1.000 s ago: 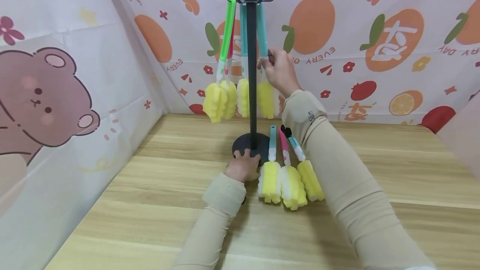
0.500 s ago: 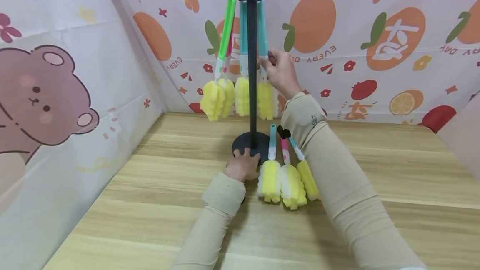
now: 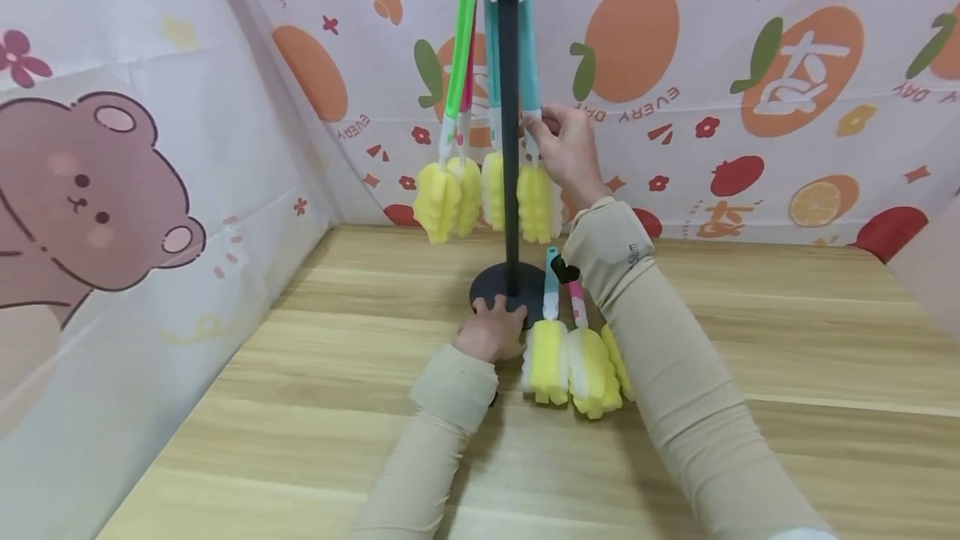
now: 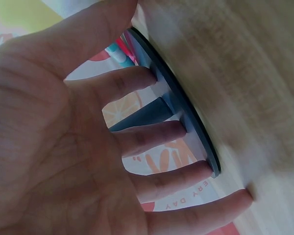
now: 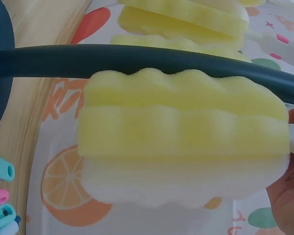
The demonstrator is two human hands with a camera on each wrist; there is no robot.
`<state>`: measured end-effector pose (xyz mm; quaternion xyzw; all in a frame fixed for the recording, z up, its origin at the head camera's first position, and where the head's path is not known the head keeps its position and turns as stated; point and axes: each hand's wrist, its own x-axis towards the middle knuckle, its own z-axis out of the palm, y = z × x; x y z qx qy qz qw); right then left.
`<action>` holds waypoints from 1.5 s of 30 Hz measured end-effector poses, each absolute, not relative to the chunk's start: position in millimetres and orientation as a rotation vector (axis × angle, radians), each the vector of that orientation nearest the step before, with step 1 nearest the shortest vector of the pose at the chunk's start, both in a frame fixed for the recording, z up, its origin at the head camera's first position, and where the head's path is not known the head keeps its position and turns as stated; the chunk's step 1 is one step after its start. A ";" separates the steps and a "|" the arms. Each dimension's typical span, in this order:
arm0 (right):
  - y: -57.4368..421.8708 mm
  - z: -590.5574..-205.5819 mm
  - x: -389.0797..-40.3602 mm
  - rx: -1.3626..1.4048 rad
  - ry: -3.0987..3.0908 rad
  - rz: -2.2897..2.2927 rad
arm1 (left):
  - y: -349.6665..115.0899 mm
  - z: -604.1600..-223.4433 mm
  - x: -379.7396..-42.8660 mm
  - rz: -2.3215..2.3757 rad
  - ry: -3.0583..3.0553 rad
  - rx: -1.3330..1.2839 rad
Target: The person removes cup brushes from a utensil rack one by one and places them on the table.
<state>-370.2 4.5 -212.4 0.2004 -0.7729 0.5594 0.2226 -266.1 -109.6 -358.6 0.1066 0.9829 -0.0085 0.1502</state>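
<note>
My right hand [image 3: 570,148] pinches the white neck of a blue-handled sponge brush [image 3: 535,202], whose handle loop is up at the hooks of a black stand [image 3: 511,148]. In the right wrist view this brush's yellow-and-white sponge head [image 5: 186,132] fills the middle, beside the dark pole [image 5: 137,59]. Fingers spread, my left hand [image 3: 491,332] rests on the stand's round base [image 3: 495,277]. The left wrist view has its fingertips on the base rim [image 4: 179,93], with the little finger reaching the table. Also hanging are a green brush [image 3: 459,65], a pink one and another blue one [image 3: 492,57].
Right of the base lie a blue-handled brush [image 3: 550,361], a pink-handled brush [image 3: 592,369] and a third brush [image 3: 615,357] mostly covered by my right forearm. Behind the wooden table [image 3: 300,407] hangs a fruit-print cloth [image 3: 750,123]; a bear-print cloth [image 3: 240,132] borders the left.
The right hand keeps its hold on the hanging blue brush and hardly moves. My right forearm covers more of the third brush on the table. The left hand stays on the base.
</note>
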 end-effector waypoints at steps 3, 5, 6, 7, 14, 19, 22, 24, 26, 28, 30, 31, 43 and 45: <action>7.0 -215.0 -371.7 0.554 -2.056 1.567 | -105.7 -357.3 -267.2 -0.019 2.827 0.316; 8.2 -217.5 -372.4 0.539 -2.016 1.594 | -103.4 -357.2 -267.4 -0.011 2.822 0.328; 8.4 -218.8 -372.6 0.535 -2.000 1.603 | -102.5 -357.4 -267.3 -0.008 2.819 0.331; 8.3 -220.0 -372.8 0.540 -1.982 1.608 | -101.8 -357.7 -267.1 -0.006 2.817 0.334; 2.8 -222.5 -372.9 0.591 -1.908 1.611 | -102.4 -358.4 -266.2 -0.024 2.824 0.316; 0.1 -219.8 -372.1 0.566 -1.962 1.577 | -104.3 -358.7 -265.8 -0.015 2.818 0.304; 1.8 -216.1 -372.0 0.552 -1.990 1.543 | -104.7 -358.3 -266.1 -0.022 2.818 0.304; 3.6 -212.6 -372.3 0.555 -1.995 1.527 | -104.6 -357.6 -266.4 -0.029 2.822 0.303; 5.2 -209.3 -372.6 0.559 -1.998 1.535 | -104.6 -356.7 -266.9 -0.039 2.821 0.301; 6.3 -206.6 -373.0 0.558 -2.000 1.570 | -104.7 -356.0 -266.9 -0.039 2.821 0.296; 6.8 -205.0 -373.0 0.544 -2.008 1.605 | -105.0 -355.5 -266.9 -0.039 2.817 0.289; 6.9 -204.4 -373.0 0.532 -2.012 1.614 | -105.3 -355.3 -266.8 -0.039 2.815 0.287; 7.1 -204.6 -370.5 0.442 -2.039 1.644 | -107.5 -356.3 -265.3 -0.038 2.812 0.268; 7.9 -204.7 -370.0 0.417 -2.038 1.674 | -107.9 -356.3 -264.9 -0.031 2.813 0.268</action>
